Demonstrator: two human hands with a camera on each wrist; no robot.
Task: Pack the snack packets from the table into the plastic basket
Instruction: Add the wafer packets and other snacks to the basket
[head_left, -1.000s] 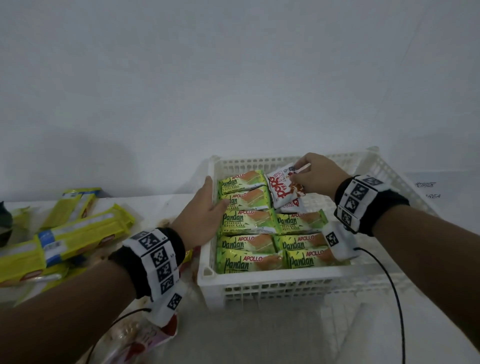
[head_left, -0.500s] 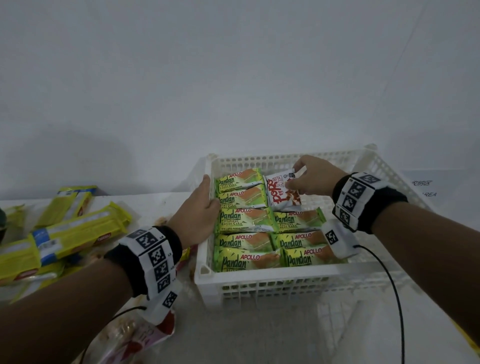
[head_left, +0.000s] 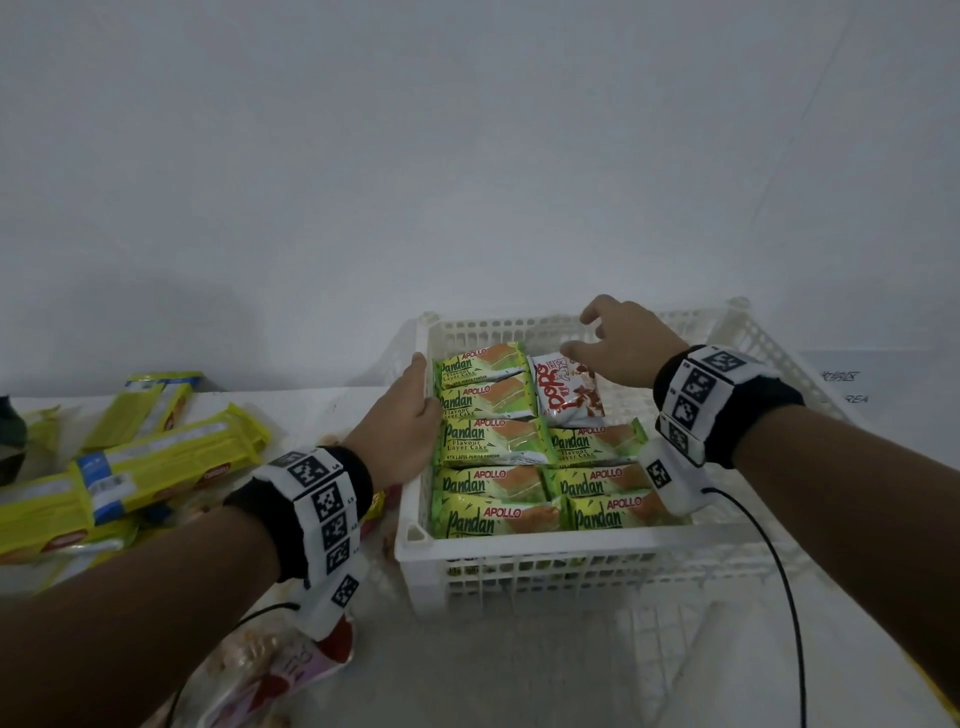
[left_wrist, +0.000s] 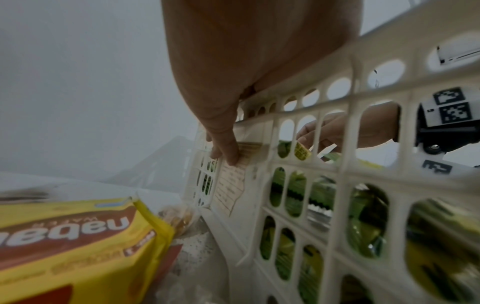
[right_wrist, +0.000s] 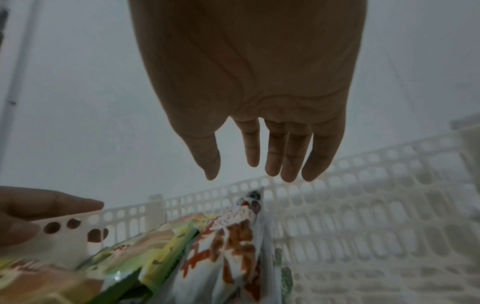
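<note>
White plastic basket (head_left: 519, 551) stands on a pale table (head_left: 322, 410) against a plain grey-white wall (head_left: 467, 156). Inside it green cake packets (head_left: 493, 441) lie in rows, with a red-and-white snack packet (head_left: 569, 392) at the far end of the right row. The right hand (head_left: 623, 343) hovers just above that packet, fingers (right_wrist: 275, 152) spread and relaxed, holding nothing. The left hand (head_left: 400, 426) grips the basket's left rim, thumb inside, fingers (left_wrist: 226, 144) down the outer wall. Yellow wafer packs (head_left: 156, 462) lie on the table to the left, another snack packet (head_left: 291, 670) near the front edge.
</note>
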